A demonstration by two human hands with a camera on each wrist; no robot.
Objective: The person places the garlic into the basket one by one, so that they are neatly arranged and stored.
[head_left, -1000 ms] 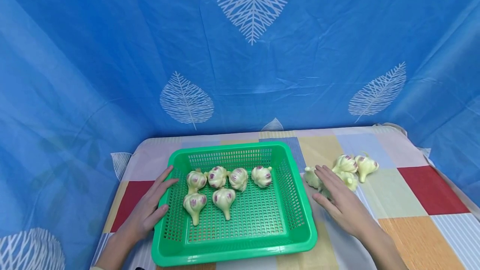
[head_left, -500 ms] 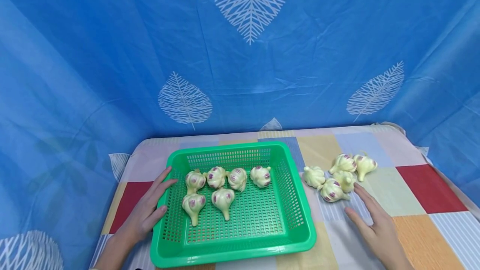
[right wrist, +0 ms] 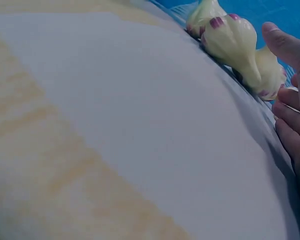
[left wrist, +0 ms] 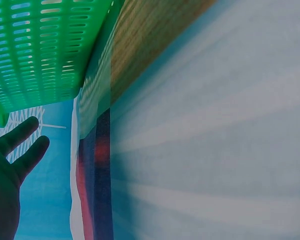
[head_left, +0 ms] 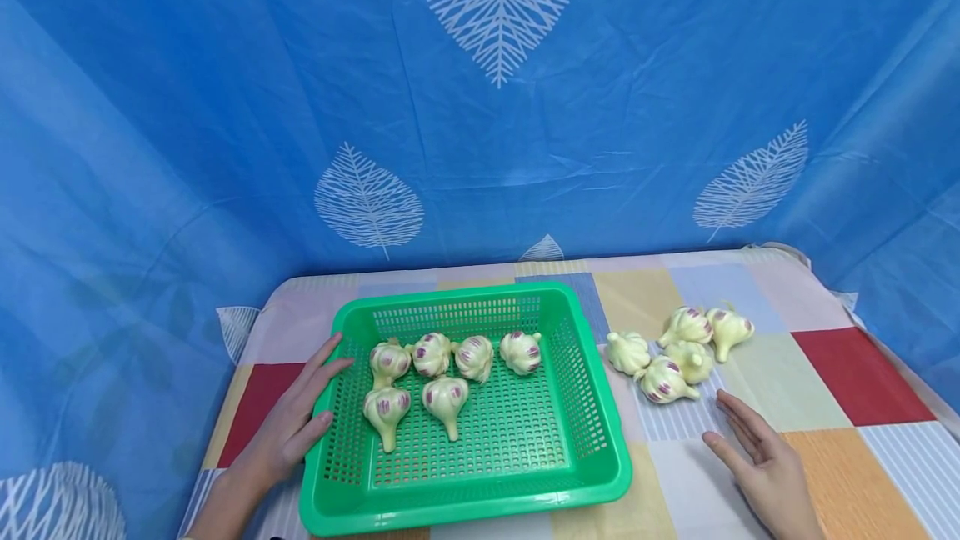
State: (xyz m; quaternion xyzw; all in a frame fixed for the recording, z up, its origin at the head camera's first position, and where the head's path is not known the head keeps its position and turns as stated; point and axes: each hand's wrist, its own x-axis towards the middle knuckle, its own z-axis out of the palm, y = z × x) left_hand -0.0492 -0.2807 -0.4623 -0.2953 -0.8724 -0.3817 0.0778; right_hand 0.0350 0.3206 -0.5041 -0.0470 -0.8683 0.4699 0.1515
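Observation:
A green perforated plastic basket [head_left: 465, 510] stands on the table with several purple-streaked garlic bulbs [head_left: 446, 401] inside, mostly toward its back and left. My left hand [head_left: 287, 427] lies along the basket's left side, fingers extended over or at the rim; in the left wrist view, two fingers spread beneath the green basket wall [left wrist: 40, 60]. Several more garlic bulbs [head_left: 665, 382] form a loose cluster right of the basket. Just in front and right of that cluster is my right hand [head_left: 767, 465], relaxed and holding nothing. The right wrist view shows garlic [right wrist: 232, 42] beyond the thumb.
A patchwork tablecloth [head_left: 817, 465] of coloured squares covers the table. Blue curtains [head_left: 600, 148] with white leaf prints hang behind and at both sides. A strip of cloth separates the basket's right rim from the garlic cluster.
My right hand has drawn back from over the garlic cluster toward the lower right, uncovering the bulbs at its front left. My left hand and the basket look nearly unmoved.

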